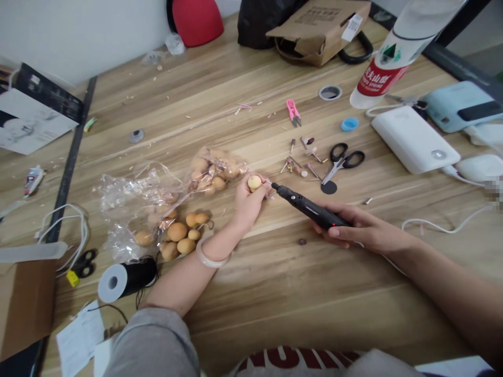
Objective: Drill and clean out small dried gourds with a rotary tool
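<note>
My left hand (250,203) is closed around a small pale gourd (254,182), whose rounded end shows above the fingers. In my right hand (353,228) is a black rotary tool (310,207) with a small red light on its body. Its nose points left, close to the left fingertips; whether the bit touches the gourd I cannot tell. Beside my left forearm lie several tan gourds (177,231), some in a clear plastic bag (118,204). Another bag of gourds (212,170) sits just behind the left hand.
Loose grinding bits (293,163), black-handled scissors (341,162), pink thread snips (293,111) and a blue cap (349,124) lie beyond the tool. To the right are a water bottle (381,76) and a white power bank (414,139). A black thread spool (133,277) lies at left.
</note>
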{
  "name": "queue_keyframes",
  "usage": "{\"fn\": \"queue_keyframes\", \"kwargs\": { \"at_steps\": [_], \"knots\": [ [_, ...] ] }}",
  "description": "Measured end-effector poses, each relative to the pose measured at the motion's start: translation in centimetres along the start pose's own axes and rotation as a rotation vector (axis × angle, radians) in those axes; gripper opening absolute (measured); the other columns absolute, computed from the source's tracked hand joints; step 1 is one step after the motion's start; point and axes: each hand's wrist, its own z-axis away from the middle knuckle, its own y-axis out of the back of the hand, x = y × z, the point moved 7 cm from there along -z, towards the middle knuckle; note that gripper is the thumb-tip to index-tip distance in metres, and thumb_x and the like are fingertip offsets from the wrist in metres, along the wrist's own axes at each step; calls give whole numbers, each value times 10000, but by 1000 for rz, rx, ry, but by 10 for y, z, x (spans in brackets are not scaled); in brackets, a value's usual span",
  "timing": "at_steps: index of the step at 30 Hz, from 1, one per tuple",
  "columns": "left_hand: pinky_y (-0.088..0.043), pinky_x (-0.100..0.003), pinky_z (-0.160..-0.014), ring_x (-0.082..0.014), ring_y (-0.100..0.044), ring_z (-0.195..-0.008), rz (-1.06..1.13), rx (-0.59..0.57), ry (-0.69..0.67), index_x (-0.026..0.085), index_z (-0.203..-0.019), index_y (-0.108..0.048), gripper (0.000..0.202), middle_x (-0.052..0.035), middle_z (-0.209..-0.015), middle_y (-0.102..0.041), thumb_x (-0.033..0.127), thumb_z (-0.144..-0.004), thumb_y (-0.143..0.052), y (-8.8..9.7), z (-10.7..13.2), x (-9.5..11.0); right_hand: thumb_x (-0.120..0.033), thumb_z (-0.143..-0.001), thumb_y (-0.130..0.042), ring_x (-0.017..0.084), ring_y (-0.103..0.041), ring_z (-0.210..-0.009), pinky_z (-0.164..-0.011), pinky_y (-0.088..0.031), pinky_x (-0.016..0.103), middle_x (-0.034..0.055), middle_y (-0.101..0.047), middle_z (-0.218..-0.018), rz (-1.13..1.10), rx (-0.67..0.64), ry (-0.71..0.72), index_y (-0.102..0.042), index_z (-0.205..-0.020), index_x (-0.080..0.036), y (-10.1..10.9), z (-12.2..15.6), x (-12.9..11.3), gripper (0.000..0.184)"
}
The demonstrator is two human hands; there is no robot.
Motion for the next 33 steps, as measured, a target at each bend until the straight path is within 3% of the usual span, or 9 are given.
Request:
{"fn": "queue_keyframes", "kwargs": {
  "at_steps": [8,14,19,24,30,33],
  "knots": [
    [-489,-214,-690,-69,-548,-686,1,3,-2,169,-639,-480,200,31,-707,-557,12,-640,-605,-1,0,1,-370,-846,-703,75,-460,-557,-453,-388,196,22,-581,-851,2,21,-15,-601,-1287,-223,2,2,3,476],
    [-492,-211,-683,-91,-586,-757,-29,25,-9,168,-644,-481,232,26,-734,-561,15,-646,-654,-1,3,3,-379,-854,-691,70,-450,-546,-447,-393,194,34,-589,-874,0,27,-2,-606,-1289,-225,2,2,1,469],
    [-515,-229,-772,-68,-579,-737,-37,68,-83,182,-721,-454,302,46,-752,-547,-21,-674,-673,4,0,7,-407,-822,-712,72,-433,-497,-403,-379,201,15,-567,-794,39,73,-14,-613,-1283,-229,-1,2,-3,503],
    [-430,-200,-564,-90,-607,-684,-105,54,-35,215,-835,-428,349,39,-783,-590,79,-730,-731,8,-6,7,-416,-793,-735,87,-453,-490,-391,-398,211,18,-593,-778,52,107,-50,-608,-1306,-252,1,5,2,554],
    [-514,-241,-766,-64,-577,-677,-137,-37,-73,189,-762,-449,325,56,-710,-573,22,-698,-720,3,-6,9,-402,-806,-732,86,-475,-488,-377,-417,198,26,-611,-782,32,136,-9,-622,-1300,-248,2,5,1,528],
    [-509,-246,-778,-65,-574,-682,-162,-59,-88,187,-742,-468,305,56,-701,-561,30,-702,-727,1,-6,8,-394,-814,-726,89,-485,-470,-369,-424,203,24,-615,-764,19,115,-5,-615,-1307,-253,-1,6,1,524]
  ]
}}
